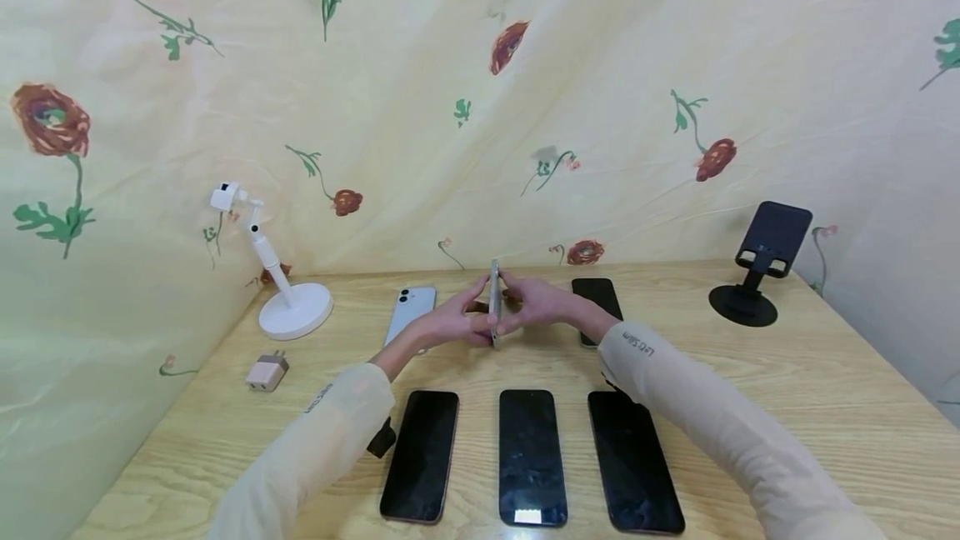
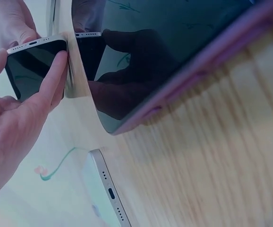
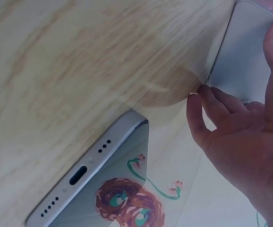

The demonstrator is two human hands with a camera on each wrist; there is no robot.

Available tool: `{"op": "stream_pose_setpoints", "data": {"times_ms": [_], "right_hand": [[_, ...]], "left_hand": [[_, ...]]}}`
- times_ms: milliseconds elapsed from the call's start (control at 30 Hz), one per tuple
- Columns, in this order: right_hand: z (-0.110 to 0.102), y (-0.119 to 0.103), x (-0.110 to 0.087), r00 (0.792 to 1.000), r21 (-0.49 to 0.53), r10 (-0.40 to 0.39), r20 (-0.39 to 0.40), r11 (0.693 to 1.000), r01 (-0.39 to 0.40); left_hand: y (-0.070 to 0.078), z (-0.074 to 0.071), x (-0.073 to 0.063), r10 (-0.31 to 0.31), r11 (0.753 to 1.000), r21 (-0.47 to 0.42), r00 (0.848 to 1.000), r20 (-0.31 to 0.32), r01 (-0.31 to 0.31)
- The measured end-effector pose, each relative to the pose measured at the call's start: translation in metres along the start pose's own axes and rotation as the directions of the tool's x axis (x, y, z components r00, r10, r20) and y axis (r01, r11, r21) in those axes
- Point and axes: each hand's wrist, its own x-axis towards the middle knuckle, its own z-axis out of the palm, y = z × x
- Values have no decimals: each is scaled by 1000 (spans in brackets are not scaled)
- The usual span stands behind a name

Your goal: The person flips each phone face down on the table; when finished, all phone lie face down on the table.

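A phone [image 1: 495, 307] stands edge-on above the back middle of the table, between both hands. My left hand [image 1: 461, 319] grips it from the left, fingers and thumb at its edges; the left wrist view shows its black screen [image 2: 35, 68] facing that way. From the other side my right hand [image 1: 543, 302] holds it, and its pale silver back [image 3: 245, 52] faces the right wrist camera. A pale blue phone [image 1: 408, 307] lies back-up behind the left wrist. Beyond the right wrist is a black-screened phone [image 1: 597, 294], partly covered by the arm.
Three phones lie screen-up in a front row: left [image 1: 420, 457], middle [image 1: 532, 457] and right [image 1: 637, 465]. A white stand [image 1: 296, 311] and a plug adapter [image 1: 267, 372] are at the left. At the back right stands a black phone stand [image 1: 772, 236]. Flowered cloth [image 1: 420, 107] hangs behind.
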Motion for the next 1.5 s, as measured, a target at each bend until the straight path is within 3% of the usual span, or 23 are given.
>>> {"op": "stream_pose_setpoints", "data": {"times_ms": [500, 900, 1233, 1500], "right_hand": [[5, -2, 4, 1000, -117, -8, 5, 993, 8], [8, -6, 4, 996, -150, 92, 19, 985, -88], [12, -8, 6, 983, -187, 184, 16, 966, -178], [13, -10, 5, 980, -231, 200, 13, 954, -192]], "left_hand": [[-5, -5, -8, 40, 997, -64, 999, 10, -40], [-10, -12, -14, 51, 997, -56, 998, 22, -50], [-15, -15, -15, -18, 997, -69, 1000, -5, 17], [-17, -16, -13, -74, 995, -70, 997, -18, 73]]}}
